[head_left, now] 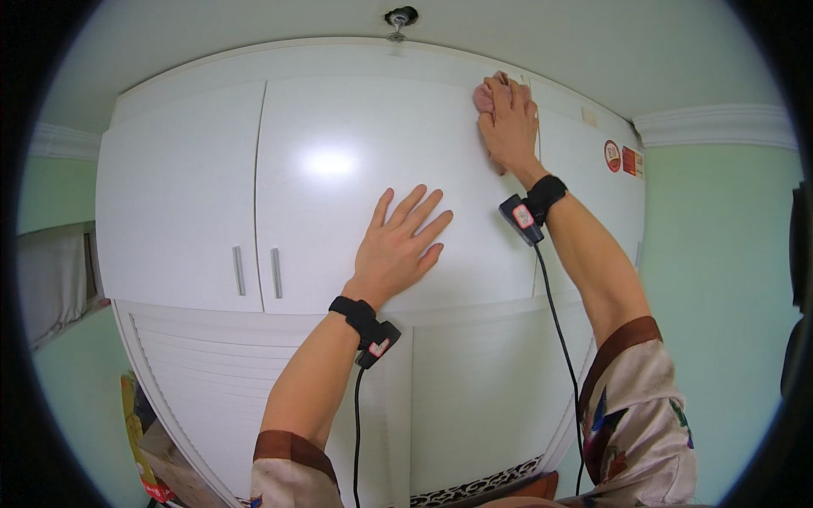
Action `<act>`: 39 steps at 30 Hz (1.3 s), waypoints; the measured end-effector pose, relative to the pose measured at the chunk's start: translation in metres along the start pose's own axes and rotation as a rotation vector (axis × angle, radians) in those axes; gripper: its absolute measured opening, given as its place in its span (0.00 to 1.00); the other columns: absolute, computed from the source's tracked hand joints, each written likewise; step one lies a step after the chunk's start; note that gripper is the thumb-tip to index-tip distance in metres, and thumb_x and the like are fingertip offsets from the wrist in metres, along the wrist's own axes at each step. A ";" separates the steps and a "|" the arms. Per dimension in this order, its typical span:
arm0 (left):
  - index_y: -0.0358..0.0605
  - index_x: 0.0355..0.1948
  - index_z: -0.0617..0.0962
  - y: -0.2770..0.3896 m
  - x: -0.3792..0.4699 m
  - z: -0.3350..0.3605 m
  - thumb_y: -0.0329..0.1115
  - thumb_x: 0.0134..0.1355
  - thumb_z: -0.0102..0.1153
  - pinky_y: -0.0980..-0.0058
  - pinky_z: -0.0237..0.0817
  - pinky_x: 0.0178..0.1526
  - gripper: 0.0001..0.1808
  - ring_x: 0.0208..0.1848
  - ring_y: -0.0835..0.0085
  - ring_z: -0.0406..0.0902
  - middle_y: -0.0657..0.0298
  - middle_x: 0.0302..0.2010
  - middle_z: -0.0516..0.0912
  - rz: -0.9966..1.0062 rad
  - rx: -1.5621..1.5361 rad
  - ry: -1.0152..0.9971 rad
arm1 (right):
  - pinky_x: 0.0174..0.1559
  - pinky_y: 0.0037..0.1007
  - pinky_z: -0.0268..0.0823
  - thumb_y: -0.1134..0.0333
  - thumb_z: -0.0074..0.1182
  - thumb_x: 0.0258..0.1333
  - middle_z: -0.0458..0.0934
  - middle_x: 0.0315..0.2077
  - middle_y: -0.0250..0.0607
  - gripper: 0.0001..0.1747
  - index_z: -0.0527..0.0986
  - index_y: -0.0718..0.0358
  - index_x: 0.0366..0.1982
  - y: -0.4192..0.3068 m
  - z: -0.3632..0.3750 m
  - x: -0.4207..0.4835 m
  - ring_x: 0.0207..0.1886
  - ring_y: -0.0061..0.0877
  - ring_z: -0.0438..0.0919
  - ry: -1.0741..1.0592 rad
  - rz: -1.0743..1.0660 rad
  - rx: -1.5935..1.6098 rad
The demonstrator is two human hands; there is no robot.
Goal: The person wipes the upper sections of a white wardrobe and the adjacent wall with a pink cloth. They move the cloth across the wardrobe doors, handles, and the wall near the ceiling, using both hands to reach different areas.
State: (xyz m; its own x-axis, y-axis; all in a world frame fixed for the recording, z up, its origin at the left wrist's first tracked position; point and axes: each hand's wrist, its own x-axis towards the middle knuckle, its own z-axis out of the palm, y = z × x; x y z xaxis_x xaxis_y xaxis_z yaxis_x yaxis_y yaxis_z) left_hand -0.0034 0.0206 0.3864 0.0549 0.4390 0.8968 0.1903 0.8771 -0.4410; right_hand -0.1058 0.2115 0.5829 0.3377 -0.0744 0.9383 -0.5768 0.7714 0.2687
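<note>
My right hand (pixel 510 130) presses a crumpled pink cloth (pixel 484 98) against the upper right part of a white cabinet door (pixel 330 222). Part of the cloth hangs below the palm. Lower and to the left, my left hand (pixel 400 244) lies with fingers spread on the same door, holding nothing. Each wrist wears a black strap with a small box and a cable. The door's silver handle (pixel 276 273) is to the left of my left hand.
Another cabinet door (pixel 178 209) is at the left, beside louvred panels (pixel 209 362) below. A sprinkler head (pixel 398 22) projects from the ceiling near the cabinet's top edge. Round and square stickers (pixel 612 156) mark the right door. A cardboard box (pixel 181 463) stands at lower left.
</note>
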 end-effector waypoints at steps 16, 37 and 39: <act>0.56 0.60 0.82 0.004 0.002 0.003 0.40 0.62 0.64 0.47 0.48 0.78 0.23 0.76 0.64 0.63 0.65 0.72 0.73 0.024 0.021 -0.029 | 0.61 0.41 0.69 0.69 0.63 0.56 0.70 0.63 0.33 0.23 0.78 0.44 0.54 -0.039 -0.050 -0.028 0.57 0.42 0.72 -0.303 -0.659 0.259; 0.57 0.59 0.82 0.016 0.013 -0.010 0.39 0.62 0.64 0.47 0.52 0.76 0.23 0.75 0.65 0.66 0.65 0.71 0.74 0.021 0.003 -0.035 | 0.61 0.41 0.59 0.79 0.63 0.48 0.74 0.58 0.36 0.25 0.80 0.49 0.49 0.063 -0.138 0.161 0.60 0.42 0.68 0.761 -0.426 -0.130; 0.58 0.59 0.82 0.017 0.014 -0.012 0.39 0.62 0.65 0.48 0.52 0.76 0.23 0.75 0.65 0.66 0.65 0.71 0.74 0.016 -0.002 -0.039 | 0.61 0.40 0.60 0.83 0.62 0.47 0.73 0.58 0.33 0.26 0.80 0.48 0.47 0.071 -0.116 0.147 0.61 0.41 0.67 0.717 -0.359 -0.103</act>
State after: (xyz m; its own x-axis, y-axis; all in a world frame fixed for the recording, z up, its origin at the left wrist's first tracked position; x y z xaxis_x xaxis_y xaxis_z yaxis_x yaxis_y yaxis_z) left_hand 0.0127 0.0395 0.3917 0.0193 0.4605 0.8875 0.1917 0.8695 -0.4553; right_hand -0.0108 0.3287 0.7148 0.9043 0.0681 0.4214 -0.2831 0.8346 0.4726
